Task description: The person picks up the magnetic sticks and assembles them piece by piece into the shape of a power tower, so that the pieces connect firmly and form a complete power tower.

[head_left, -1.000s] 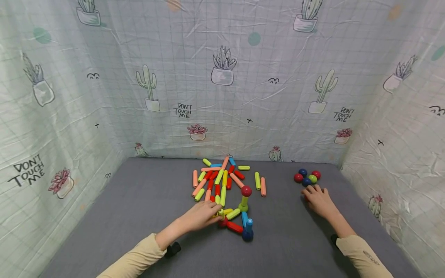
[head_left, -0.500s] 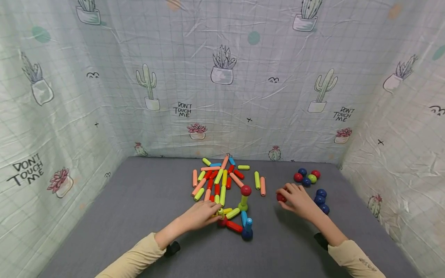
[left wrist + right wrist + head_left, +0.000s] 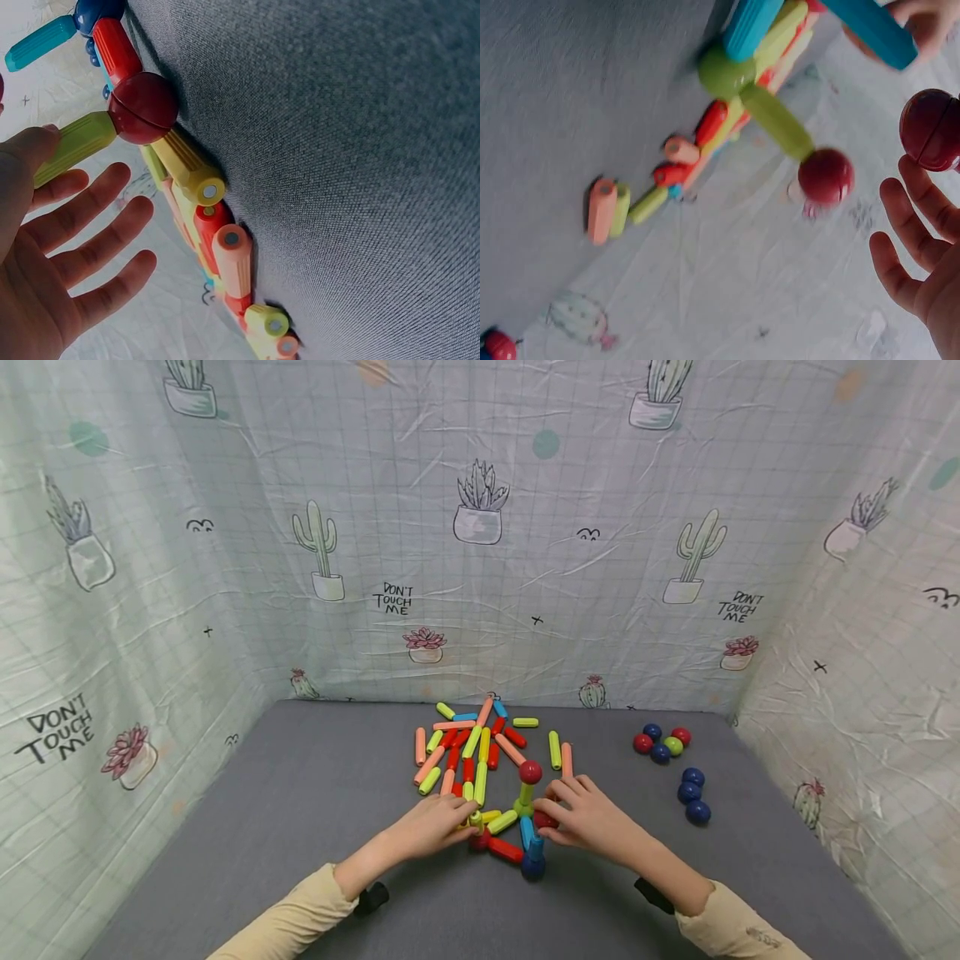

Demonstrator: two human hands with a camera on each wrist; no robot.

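Observation:
My left hand (image 3: pixel 433 823) pinches a yellow-green magnetic rod (image 3: pixel 79 146) between thumb and index finger; the rod stands on a red ball (image 3: pixel 144 109) at one corner of a magnetic rod-and-ball frame. My right hand (image 3: pixel 592 820) holds another red ball (image 3: pixel 930 129) in its fingertips, close beside the upright blue rod (image 3: pixel 874 30) on the dark blue ball (image 3: pixel 533 867). At the frame's far corner, a green ball (image 3: pixel 726 73) bears an upright green rod (image 3: pixel 776 120) topped by a third red ball (image 3: pixel 826 176). A red rod (image 3: pixel 505 850) links the near corners.
Loose rods (image 3: pixel 471 752) in red, yellow-green, salmon and blue lie heaped behind the frame. To the right are a cluster of red, blue and green balls (image 3: pixel 660 752) and a short row of dark blue balls (image 3: pixel 690 792). Patterned cloth (image 3: pixel 480 610) walls the grey tabletop (image 3: pixel 300 793).
My right hand has picked up a red ball from the right and carried it left to the frame, uncovering the dark blue balls. The left hand has stayed in place.

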